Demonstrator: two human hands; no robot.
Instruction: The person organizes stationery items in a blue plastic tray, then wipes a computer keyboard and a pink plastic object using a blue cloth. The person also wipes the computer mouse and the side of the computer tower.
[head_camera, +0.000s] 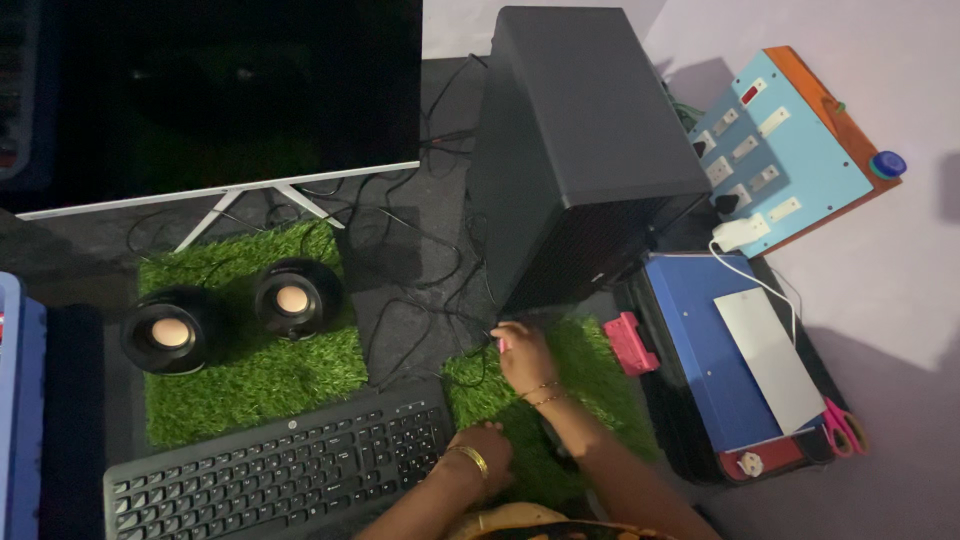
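A small pink thing (501, 345) (too small to identify) sits pinched in the right hand (522, 357), beside the black computer tower (575, 150); the left hand (484, 452) rests curled near the keyboard (285, 475).

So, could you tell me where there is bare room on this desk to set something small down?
Bare grass mat lies in front of the two round speakers, above the keyboard. Cables crowd the strip between monitor stand and computer tower, where both hands work.

The picture is dim and a bit soft. The left side is very dark. Light falls on the pale wall (900, 320) at right, with grey shadows there.
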